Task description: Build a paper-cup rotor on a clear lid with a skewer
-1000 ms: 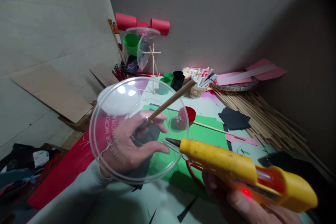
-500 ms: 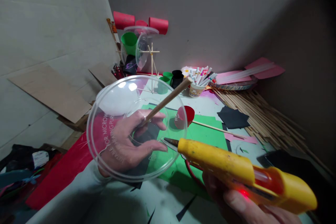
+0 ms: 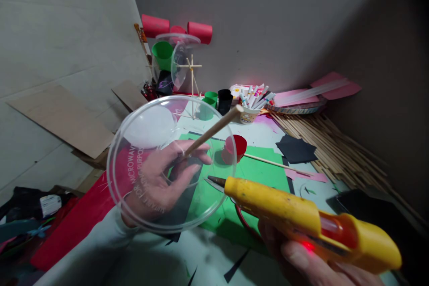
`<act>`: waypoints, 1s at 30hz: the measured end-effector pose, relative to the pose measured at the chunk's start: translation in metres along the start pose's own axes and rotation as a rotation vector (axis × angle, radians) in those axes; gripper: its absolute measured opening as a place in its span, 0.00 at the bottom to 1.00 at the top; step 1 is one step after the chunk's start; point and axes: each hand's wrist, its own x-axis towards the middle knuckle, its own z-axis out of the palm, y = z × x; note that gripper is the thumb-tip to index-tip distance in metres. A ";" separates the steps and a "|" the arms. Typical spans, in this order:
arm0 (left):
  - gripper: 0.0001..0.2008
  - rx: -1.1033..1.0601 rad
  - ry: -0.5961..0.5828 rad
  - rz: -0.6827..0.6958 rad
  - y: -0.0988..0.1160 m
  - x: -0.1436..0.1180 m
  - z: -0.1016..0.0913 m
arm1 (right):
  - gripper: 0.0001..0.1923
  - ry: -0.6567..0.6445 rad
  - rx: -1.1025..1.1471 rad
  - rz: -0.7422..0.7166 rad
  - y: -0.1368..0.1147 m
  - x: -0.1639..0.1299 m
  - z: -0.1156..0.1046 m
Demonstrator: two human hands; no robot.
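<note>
Above the cluttered surface [image 3: 201, 254], the left hand [image 3: 157, 178] shows through a clear plastic lid [image 3: 140, 196] that it holds up at a tilt; its grip is closed, fingers pinching a wooden stick [image 3: 214, 128] at the lid's middle, and the stick slants up and to the right, away from the lid; the right hand [image 3: 311, 263], low at the right edge, is wrapped tight around the handle of a yellow glue gun [image 3: 295, 214] with a red light glowing near the fingers; the gun's dark nozzle [image 3: 216, 181] sits just beside the lid's right rim, whether touching it I cannot tell; beneath lie a green sheet [image 3: 261, 172] and a red sheet [image 3: 80, 219], with a small red cup [image 3: 236, 146] on the green one; farther back stand a paper cup of markers [image 3: 250, 109], black paper scraps [image 3: 295, 149], and a bundle of thin sticks [image 3: 328, 147] along the wall.
</note>
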 end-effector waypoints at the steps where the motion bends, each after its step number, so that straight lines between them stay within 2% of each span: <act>1: 0.19 0.019 -0.014 0.014 0.001 0.001 -0.001 | 0.11 -0.006 -0.006 0.014 -0.002 0.000 -0.001; 3: 0.18 0.064 -0.049 0.038 0.005 0.002 -0.003 | 0.12 -0.009 -0.014 0.025 -0.005 0.001 -0.002; 5: 0.16 0.064 -0.059 0.002 0.009 0.002 -0.005 | 0.13 -0.002 -0.006 0.018 -0.006 0.001 -0.001; 8: 0.15 0.060 -0.053 -0.073 0.013 0.002 -0.007 | 0.12 0.049 0.023 0.009 0.001 -0.003 0.003; 11: 0.16 0.043 -0.034 -0.071 0.015 0.003 -0.005 | 0.12 0.086 0.018 0.018 0.009 -0.008 0.006; 17: 0.17 0.005 -0.038 -0.051 0.013 0.005 -0.003 | 0.11 0.069 -0.038 0.041 -0.006 -0.009 0.003; 19: 0.17 -0.008 -0.037 -0.049 0.013 0.005 -0.003 | 0.09 0.054 -0.040 0.010 -0.006 -0.008 0.002; 24: 0.17 -0.014 -0.046 -0.035 0.010 0.004 -0.004 | 0.08 0.126 -0.057 -0.158 0.004 -0.005 0.004; 30: 0.18 -0.054 -0.052 -0.051 0.010 0.005 -0.003 | 0.12 0.064 -0.121 -0.080 -0.009 -0.001 0.004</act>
